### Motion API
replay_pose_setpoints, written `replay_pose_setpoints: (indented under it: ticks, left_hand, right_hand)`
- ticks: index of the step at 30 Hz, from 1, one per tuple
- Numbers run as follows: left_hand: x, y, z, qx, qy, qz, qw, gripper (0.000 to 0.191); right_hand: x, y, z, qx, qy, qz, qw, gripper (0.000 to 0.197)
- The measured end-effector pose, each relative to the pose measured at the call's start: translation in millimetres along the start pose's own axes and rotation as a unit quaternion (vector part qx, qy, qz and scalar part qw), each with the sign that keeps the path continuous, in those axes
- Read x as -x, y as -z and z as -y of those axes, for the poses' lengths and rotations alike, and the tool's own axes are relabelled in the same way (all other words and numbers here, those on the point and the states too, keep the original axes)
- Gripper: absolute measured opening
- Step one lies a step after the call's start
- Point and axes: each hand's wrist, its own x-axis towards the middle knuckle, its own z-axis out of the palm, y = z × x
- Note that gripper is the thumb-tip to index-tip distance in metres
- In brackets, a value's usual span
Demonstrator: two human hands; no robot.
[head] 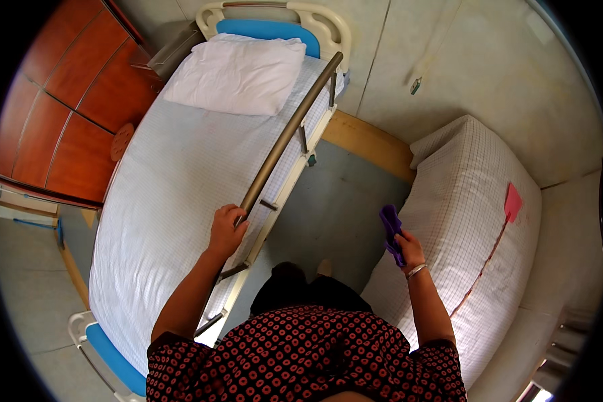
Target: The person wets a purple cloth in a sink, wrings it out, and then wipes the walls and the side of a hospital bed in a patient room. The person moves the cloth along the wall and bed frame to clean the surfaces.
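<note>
My left hand (228,231) is closed around the bronze-coloured side rail (286,135) of a hospital bed, near the rail's middle. The bed's mattress (181,191) has a white checked sheet, and a white pillow (238,75) lies at its head end. In my right hand (409,249) is a folded purple cloth (392,233), held in the air above the gap beside the second, sheet-covered bed or couch (447,201). A pink fly swatter (512,203) with a thin dark handle lies on that checked cover.
Grey floor (331,201) runs between the two beds, where my feet stand. The bed has a blue-and-cream headboard (276,30) and footboard (113,354). A reddish wooden cabinet (85,100) stands along its far side. A small switch (415,86) hangs by a cord against the wall.
</note>
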Motion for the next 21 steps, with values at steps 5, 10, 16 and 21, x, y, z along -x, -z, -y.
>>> replay_pose_setpoints:
  ticks: [5,10,16,21]
  left_hand:
    - [-68,-30,-6,-0.021,0.01,0.028,0.999,0.045]
    - [-143,-58,-9,0.048,0.069,0.046,0.995,0.053]
    - [-188,-78,-2,0.065,0.192,0.148,0.968,0.05]
    - [-195,-79,-18,0.056,0.235,0.138,0.961,0.044]
  right_hand:
    - [-62,-6,49,0.025,-0.015,0.004,1.0,0.029]
    - [-117,-30,127,0.057,-0.005,0.01,0.998,0.032]
    - [-220,-53,243,0.246,0.149,0.002,0.958,0.031]
    - [-271,-91,394,0.343,0.392,-0.094,0.849,0.029]
